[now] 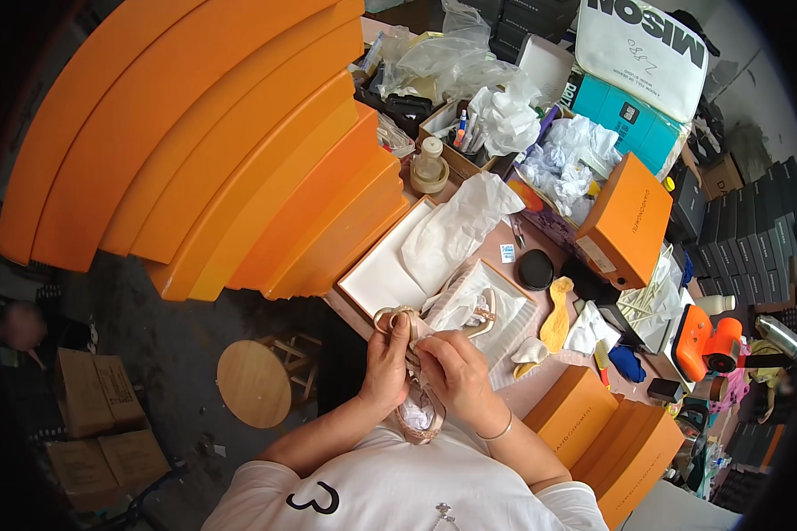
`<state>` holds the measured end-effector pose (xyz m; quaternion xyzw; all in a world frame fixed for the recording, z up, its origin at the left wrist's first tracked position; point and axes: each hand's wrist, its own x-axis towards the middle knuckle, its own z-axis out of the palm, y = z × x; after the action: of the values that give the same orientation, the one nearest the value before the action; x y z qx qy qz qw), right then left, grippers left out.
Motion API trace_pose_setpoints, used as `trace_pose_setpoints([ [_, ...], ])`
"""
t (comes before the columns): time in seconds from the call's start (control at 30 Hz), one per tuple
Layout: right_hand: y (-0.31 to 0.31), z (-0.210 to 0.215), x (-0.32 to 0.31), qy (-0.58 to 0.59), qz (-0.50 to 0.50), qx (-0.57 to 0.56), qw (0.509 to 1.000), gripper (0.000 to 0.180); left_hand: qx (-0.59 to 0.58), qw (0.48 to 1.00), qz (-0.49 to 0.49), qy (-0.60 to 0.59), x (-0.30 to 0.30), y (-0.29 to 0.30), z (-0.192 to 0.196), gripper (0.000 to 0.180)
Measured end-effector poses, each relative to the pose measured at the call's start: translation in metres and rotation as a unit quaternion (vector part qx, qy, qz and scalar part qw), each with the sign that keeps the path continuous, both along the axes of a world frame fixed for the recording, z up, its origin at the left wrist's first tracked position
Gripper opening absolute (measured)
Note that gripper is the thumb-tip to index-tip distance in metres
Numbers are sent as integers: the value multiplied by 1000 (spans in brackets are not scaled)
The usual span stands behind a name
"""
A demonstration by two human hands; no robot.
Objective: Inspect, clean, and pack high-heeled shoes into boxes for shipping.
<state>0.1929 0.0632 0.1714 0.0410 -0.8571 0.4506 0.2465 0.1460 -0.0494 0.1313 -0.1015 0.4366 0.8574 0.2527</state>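
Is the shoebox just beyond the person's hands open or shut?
Open: the shoebox has no lid over it, and a sandal and white paper show inside.

The left hand and right hand partly hide the sandal; the lower edge crops the shirt

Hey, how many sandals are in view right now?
2. One sandal is held by the left hand and right hand; another sandal lies in the paper-lined box. More could be hidden.
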Motion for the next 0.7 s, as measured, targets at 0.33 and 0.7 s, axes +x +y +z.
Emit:
trace_pose_setpoints([
  [0.33, 1, -1, -4, 8, 0, 26, 1000, 21, -1, 1000, 2, 11, -3, 0, 0, 17],
  [0.7, 4, 6, -8, 7, 7, 30, 1000, 21, 1, 1000, -3, 10, -1, 1, 2, 17],
])
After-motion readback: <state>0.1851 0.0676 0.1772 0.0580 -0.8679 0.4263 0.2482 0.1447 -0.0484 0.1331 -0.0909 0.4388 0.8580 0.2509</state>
